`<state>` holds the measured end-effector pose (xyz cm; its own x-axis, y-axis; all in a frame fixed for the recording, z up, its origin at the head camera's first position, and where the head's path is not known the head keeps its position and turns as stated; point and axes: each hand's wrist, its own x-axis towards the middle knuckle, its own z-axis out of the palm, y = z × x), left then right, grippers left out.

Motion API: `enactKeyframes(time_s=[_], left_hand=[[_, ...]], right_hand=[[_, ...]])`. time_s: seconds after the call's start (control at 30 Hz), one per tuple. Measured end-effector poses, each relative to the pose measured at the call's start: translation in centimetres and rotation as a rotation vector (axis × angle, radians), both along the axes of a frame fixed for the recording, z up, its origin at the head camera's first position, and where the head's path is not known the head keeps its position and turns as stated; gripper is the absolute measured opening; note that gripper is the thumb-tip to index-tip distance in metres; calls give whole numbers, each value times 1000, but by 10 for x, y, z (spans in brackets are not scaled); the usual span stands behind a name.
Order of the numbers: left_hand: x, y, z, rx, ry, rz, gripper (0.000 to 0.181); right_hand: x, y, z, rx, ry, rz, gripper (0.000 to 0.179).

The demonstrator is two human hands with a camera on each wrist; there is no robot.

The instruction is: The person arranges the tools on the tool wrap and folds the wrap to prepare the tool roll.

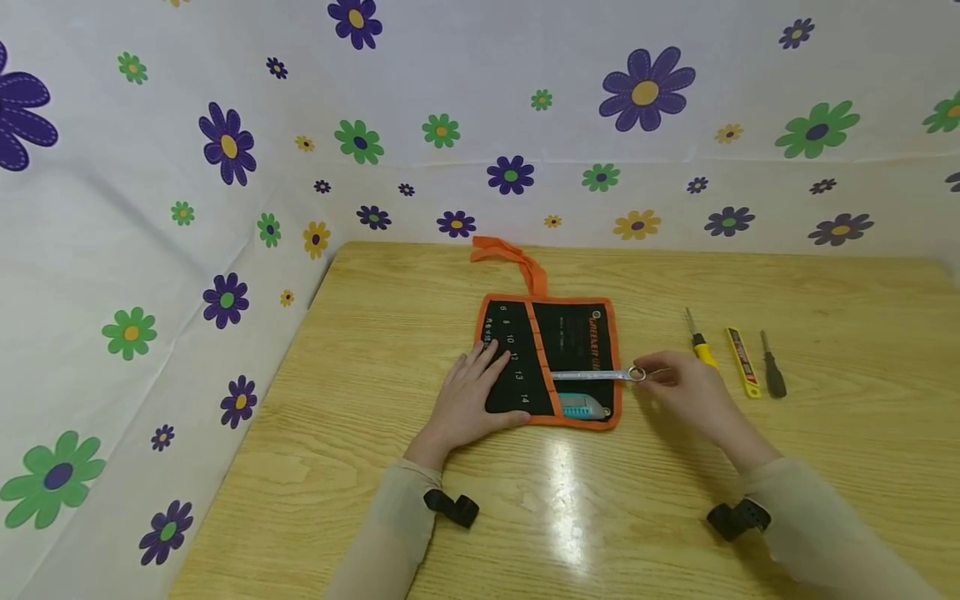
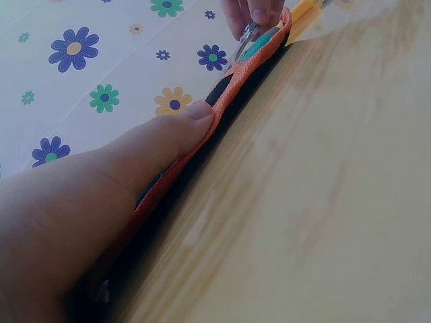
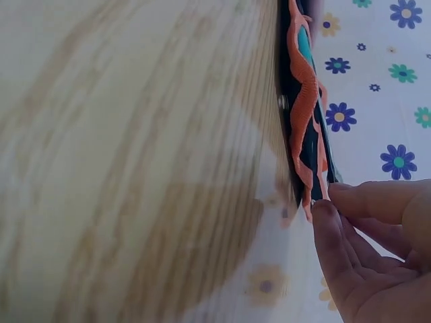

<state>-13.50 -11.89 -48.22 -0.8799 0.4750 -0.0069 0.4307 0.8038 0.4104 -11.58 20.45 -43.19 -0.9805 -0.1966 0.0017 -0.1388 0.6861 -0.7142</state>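
A black tool pouch (image 1: pixel 570 333) with orange edging and numbered pockets lies flat on the table. My left hand (image 1: pixel 474 392) rests on its left part, fingers spread across the pocket panel and thumb along the lower edge. Out of one pocket reaches a silver wrench (image 1: pixel 588 376), its ring end past the pouch's right edge. My right hand (image 1: pixel 690 392) pinches that ring end between thumb and fingers. Below the wrench, a teal utility knife (image 1: pixel 583 406) sits in another pocket, its end showing. The wrench's other end is hidden inside the pocket.
Right of the pouch lie a yellow-handled screwdriver (image 1: pixel 702 346), partly behind my right hand, a yellow packet (image 1: pixel 742 362) and a dark-handled screwdriver (image 1: pixel 773 367). An orange tie strap (image 1: pixel 517 254) trails from the pouch's top edge. Flower-printed sheeting (image 1: pixel 465 83) borders the table's back and left.
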Motion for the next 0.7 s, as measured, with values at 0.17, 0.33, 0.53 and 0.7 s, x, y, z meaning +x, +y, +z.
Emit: enactKeyframes(time_s=[0.17,0.33,0.53,0.7], left_hand=[[0,0,0,-5,-2,2,98],[0,0,-2,-2,0,2,98],[-1,-1,-2,-1,3,2,99],[-1,-1,-1,2,8,-2,99]], right_hand=[[0,-8,-1,-1,14,13,23],[-1,-18,-3,38,36,46,22],[-5,-32,-4,59,44,84,22],[-7,-41,-6,62,63,107,22]])
